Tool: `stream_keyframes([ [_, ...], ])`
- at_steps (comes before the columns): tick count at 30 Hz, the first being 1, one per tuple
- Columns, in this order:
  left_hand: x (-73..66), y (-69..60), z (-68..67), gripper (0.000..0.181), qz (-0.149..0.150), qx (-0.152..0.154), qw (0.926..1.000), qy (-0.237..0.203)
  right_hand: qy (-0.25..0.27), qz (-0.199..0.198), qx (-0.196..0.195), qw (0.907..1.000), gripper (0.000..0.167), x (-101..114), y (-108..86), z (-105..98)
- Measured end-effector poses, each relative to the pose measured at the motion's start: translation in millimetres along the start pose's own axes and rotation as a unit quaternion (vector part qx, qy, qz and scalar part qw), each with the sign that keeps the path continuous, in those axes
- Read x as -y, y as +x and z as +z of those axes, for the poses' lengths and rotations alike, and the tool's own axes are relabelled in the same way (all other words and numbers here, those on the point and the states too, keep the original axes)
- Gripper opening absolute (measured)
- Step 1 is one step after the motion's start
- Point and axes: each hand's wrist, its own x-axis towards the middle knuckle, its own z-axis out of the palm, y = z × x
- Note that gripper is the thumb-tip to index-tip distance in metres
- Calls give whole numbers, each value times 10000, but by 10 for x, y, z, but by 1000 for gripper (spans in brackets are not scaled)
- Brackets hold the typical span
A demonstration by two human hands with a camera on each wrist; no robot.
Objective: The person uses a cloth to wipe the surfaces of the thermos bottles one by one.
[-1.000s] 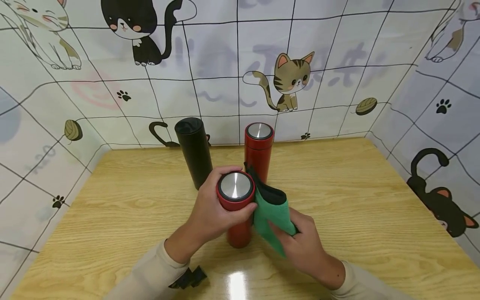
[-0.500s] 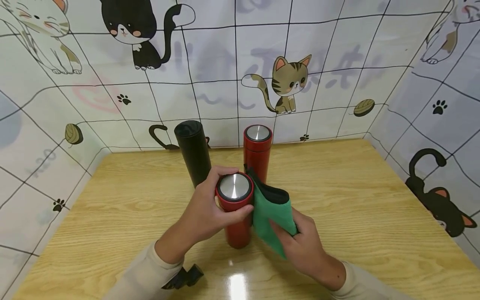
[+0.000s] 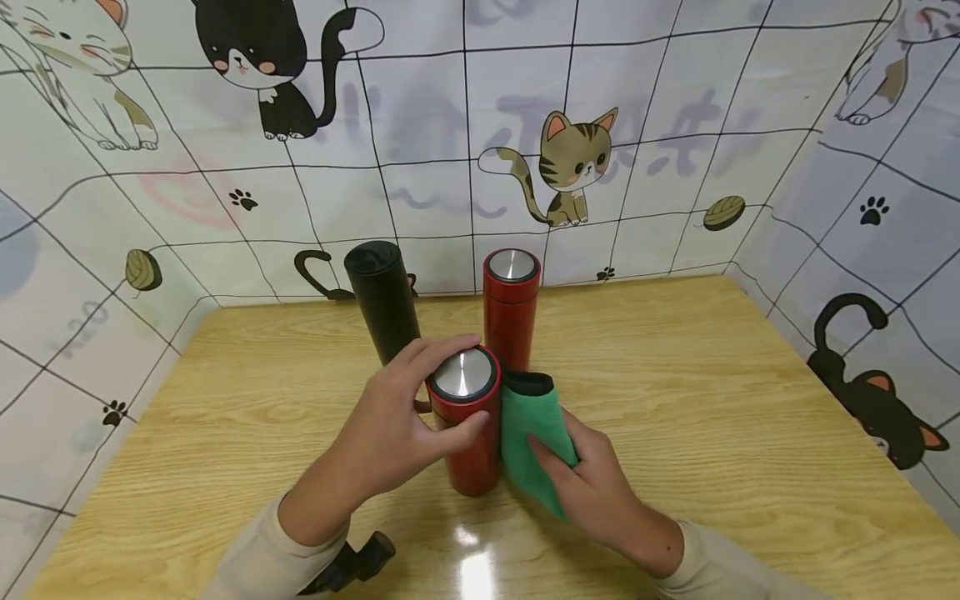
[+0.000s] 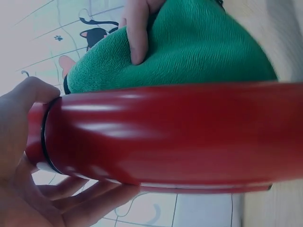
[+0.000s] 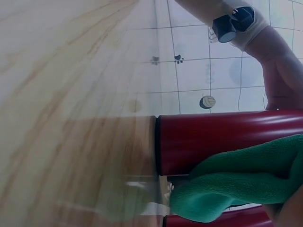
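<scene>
- The grid-lined, cat-print backdrop (image 3: 420, 100) is rising behind and on both sides of the table, showing cartoon cats, paw prints and yarn balls.
- The wooden table (image 3: 675, 400) is filling the lower part of the head view and is reflecting a bright patch of light near its front.
- The front red thermos bottle (image 3: 471, 450) is standing upright on the table, nearest the person, between the two hands.
- The black tumbler (image 3: 384, 308) is standing behind and to the left, partly hidden by the left hand.
- The rear red thermos bottle (image 3: 511, 321) is standing behind the front one, just right of it.
- The left hand (image 3: 397, 425) is holding the front bottle around its top, thumb on the near side and fingers spreading around the far side.
- The right hand (image 3: 600, 483) is pinching the green cloth, its thumb lying on top; the other fingers are mostly hidden.
- The green cloth (image 3: 532, 433) is lying folded against the right side of the front bottle, showing a dark opening at its top.
- The black wrist device (image 3: 356, 565) is sitting at the left sleeve (image 3: 277, 542).
- The steel lid disc (image 3: 463, 374) is shining on top of the front bottle.
</scene>
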Motion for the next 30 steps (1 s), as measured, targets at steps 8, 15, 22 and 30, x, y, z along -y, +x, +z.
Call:
stream_keyframes([
  [8, 3, -21, 11, 71, -72, 326, 9971, -685, 171, -282, -63, 9994, 36, 15, -20, 1],
  [15, 7, 10, 32, 79, -17, 219, 9979, -606, -156, 281, 324, 9990, 36, -13, -12, 17],
  [22, 9, 14, 12, 75, -236, 288, 9968, -710, 221, -105, 49, 9997, 38, 22, -17, 20],
  [30, -7, 14, -41, 68, 5, 464, 9974, -543, 449, -550, -72, 9975, 41, 43, -2, 5],
])
